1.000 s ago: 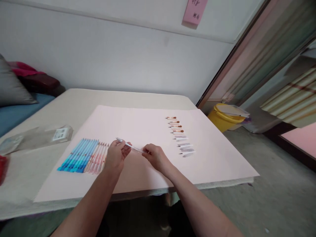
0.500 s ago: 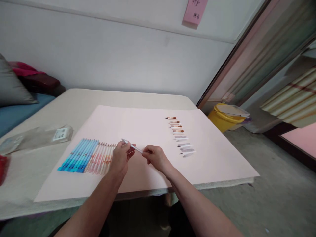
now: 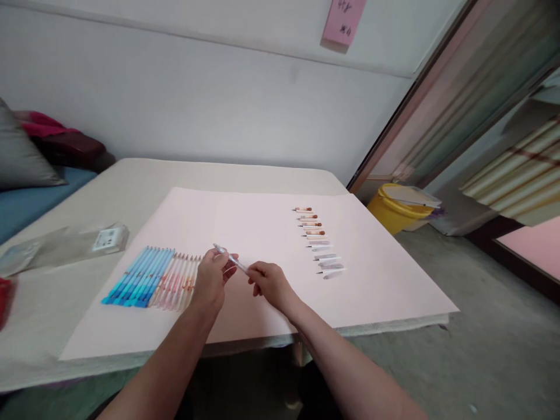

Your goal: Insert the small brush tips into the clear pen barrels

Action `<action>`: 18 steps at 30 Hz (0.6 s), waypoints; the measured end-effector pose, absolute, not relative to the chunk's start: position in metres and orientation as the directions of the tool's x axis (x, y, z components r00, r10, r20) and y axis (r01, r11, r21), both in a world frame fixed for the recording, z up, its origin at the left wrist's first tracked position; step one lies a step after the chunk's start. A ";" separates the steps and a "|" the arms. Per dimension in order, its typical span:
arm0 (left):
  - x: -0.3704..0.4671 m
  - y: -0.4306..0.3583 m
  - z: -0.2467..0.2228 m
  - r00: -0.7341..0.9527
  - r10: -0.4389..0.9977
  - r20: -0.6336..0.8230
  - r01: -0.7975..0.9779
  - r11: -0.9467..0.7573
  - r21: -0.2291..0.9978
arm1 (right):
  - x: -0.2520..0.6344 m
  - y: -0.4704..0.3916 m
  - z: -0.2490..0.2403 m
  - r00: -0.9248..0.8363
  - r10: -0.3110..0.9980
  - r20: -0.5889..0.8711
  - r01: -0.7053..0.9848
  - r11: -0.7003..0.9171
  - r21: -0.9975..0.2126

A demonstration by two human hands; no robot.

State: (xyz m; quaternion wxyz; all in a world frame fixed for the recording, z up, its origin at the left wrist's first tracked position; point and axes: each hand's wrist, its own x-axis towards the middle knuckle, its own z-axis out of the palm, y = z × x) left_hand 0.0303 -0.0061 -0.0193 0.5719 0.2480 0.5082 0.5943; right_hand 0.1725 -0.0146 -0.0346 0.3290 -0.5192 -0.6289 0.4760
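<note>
A slim white pen [image 3: 231, 258] is held slantwise over the pink sheet [image 3: 262, 315]. My left hand [image 3: 213, 274] grips its upper left part, and my right hand [image 3: 269, 283] pinches its lower right end. Left of my left hand lie several blue pens [image 3: 144, 277] side by side, with several pale pink and white pens [image 3: 175, 283] next to them, partly covered by that hand. On the right part of the sheet, a column holds several brown-capped pieces [image 3: 312, 224] with thin dark tips and several greyish clear pieces [image 3: 330, 266].
Clear plastic packaging [image 3: 70, 248] lies on the cream table cover [image 3: 144, 175] at the left, near a red object [image 3: 4, 297]. A yellow bin [image 3: 391, 210] stands on the floor beyond the table's right side. A white wall rises behind the table.
Both hands and the white pen have shifted slightly to the left. My right hand's fingers have changed position a little at the pen's end.
</note>
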 end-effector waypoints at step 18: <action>0.032 -0.009 -0.019 -0.177 0.932 -0.317 -0.460 0.206 0.864 | 0.167 -0.021 -0.033 -0.230 0.967 0.112 0.716 0.246 -0.654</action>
